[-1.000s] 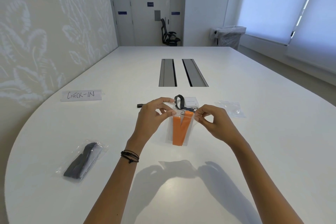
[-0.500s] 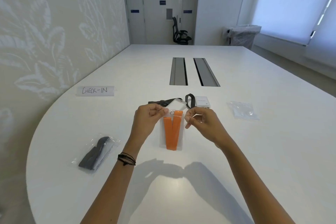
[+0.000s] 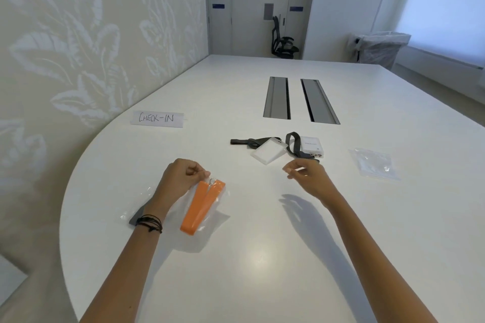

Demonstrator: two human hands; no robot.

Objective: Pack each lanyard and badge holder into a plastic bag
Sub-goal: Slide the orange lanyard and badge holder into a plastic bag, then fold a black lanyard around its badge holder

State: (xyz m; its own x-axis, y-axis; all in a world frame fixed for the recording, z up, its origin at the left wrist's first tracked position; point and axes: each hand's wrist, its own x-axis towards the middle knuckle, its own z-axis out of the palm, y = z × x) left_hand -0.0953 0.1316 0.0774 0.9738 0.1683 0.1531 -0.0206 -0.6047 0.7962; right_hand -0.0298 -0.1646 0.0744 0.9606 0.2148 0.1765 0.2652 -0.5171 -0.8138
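My left hand point(image 3: 181, 181) pinches the top of a clear plastic bag point(image 3: 212, 217) holding a folded orange lanyard point(image 3: 202, 206), low over the white table point(image 3: 262, 257) at left of centre. My right hand point(image 3: 307, 174) hovers empty, fingers loosely curled, just in front of two loose sets: a dark lanyard point(image 3: 252, 141) with a clear badge holder point(image 3: 267, 153), and a dark lanyard loop point(image 3: 293, 145) with a white badge holder point(image 3: 311, 145). A packed bag with a grey lanyard point(image 3: 136, 214) lies mostly hidden behind my left wrist.
An empty clear plastic bag point(image 3: 375, 162) lies to the right. A paper sign reading CHECK-IN point(image 3: 157, 118) sits at the far left. Two grey cable hatches point(image 3: 299, 99) are set into the table's middle. A patterned wall runs along the left.
My right hand let go of the bagged orange lanyard and moved right toward the loose sets. My left hand carried the bag left, near the grey packed bag.
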